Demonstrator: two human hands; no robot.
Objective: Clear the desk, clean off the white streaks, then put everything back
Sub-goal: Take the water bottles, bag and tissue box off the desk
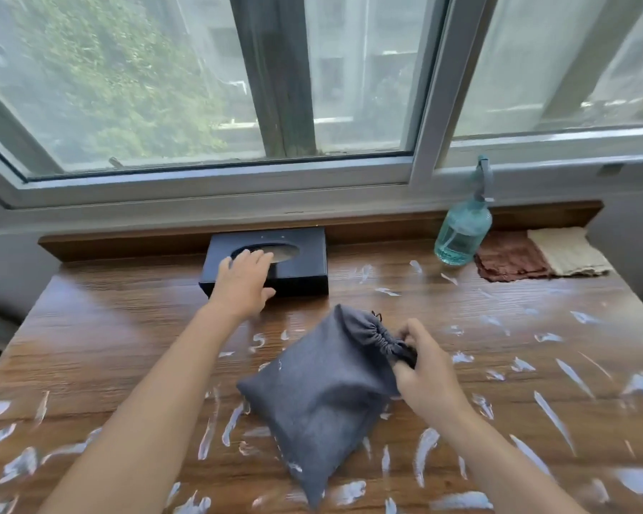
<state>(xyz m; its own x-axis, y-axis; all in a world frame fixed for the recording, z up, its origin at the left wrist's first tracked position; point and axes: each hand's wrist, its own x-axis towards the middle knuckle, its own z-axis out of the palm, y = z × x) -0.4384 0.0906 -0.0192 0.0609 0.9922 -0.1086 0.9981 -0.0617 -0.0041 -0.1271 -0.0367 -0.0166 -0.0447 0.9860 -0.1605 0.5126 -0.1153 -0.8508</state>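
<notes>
Grey pouch [323, 395] neck pinched in right grip [420, 369].

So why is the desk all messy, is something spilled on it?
Yes. White streaks are smeared across most of the wooden desk, thickest at the front and right. A few marks also show on the grey drawstring bag, which lies crooked where the right hand grips its neck. The black tissue box under the left hand looks fine.
</notes>
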